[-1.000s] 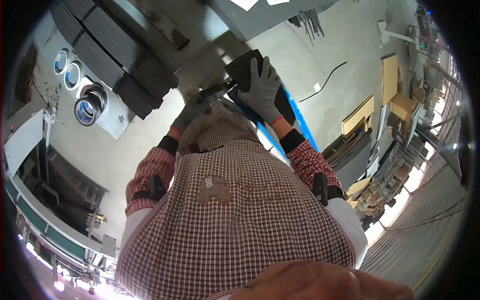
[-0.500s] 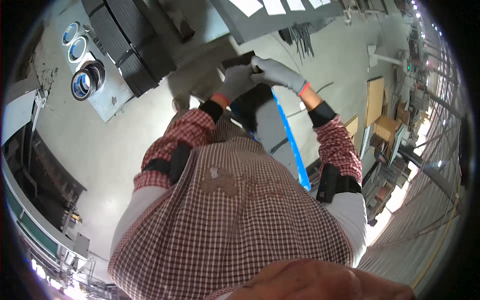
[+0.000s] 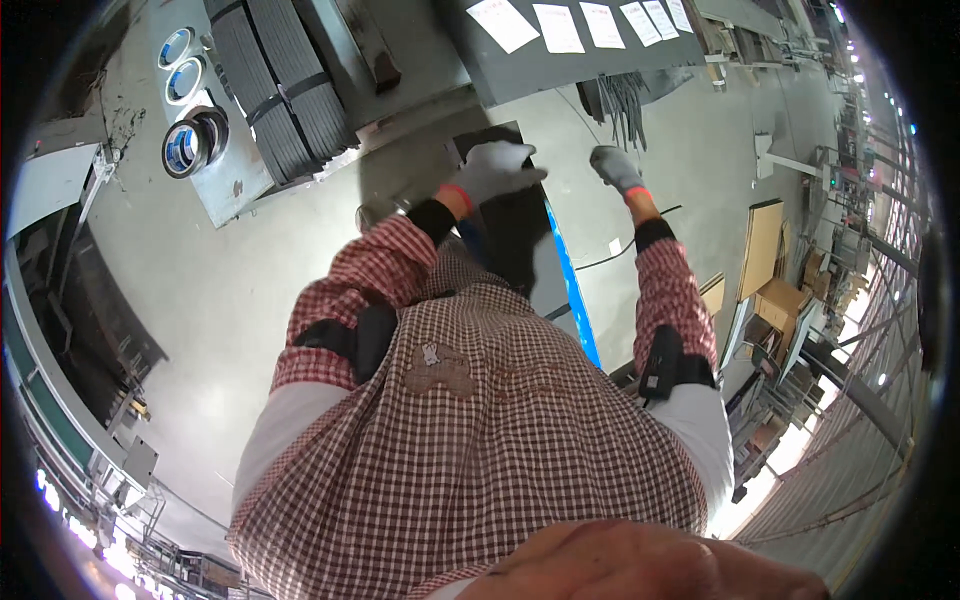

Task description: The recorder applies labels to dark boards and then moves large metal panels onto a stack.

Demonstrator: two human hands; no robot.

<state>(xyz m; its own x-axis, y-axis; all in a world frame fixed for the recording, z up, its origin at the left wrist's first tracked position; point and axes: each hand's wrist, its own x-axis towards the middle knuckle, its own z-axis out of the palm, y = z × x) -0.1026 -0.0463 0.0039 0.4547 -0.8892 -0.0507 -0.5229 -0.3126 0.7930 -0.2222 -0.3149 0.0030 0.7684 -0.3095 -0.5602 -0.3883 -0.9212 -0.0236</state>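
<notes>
Carefully, mind your checked apron [image 3: 470,430] first: it bulges closest to you and covers the near end of the board [image 3: 525,240], so it would be wise to hold your body back from it. The board stretches away from your middle, with a blue edge [image 3: 577,300] along its right side. Much of its surface looks black; whether that is shadow or a separate dark piece, you can't tell from this view.

Your left hand [image 3: 500,168] is over the board's far end. Its fingers are loosely spread, the thumb apart, with nothing seen between them; whether the palm presses down is hidden. A flat, even palm would likely steady the board better than fingertips alone.

Your right hand [image 3: 615,168] is well apart from the board, out past the blue edge, with its fingers curled narrow. Whether it grips something small can't be made out. Relax that wrist and move it smoothly, clear of the blue edge. A thin black cord [image 3: 605,264] lies on the floor [image 3: 250,300] to that side, so watch your footing.

Farther out, dark strips [image 3: 622,105] hang close beyond your right hand; give them room, as a glove could snag. Off to the left, a light tabletop [image 3: 240,195] carries tape rolls [image 3: 185,148] beside a strapped bundle [image 3: 285,100]. Straight ahead, white sheets [image 3: 605,25] lie on a grey tabletop [image 3: 590,68].
</notes>
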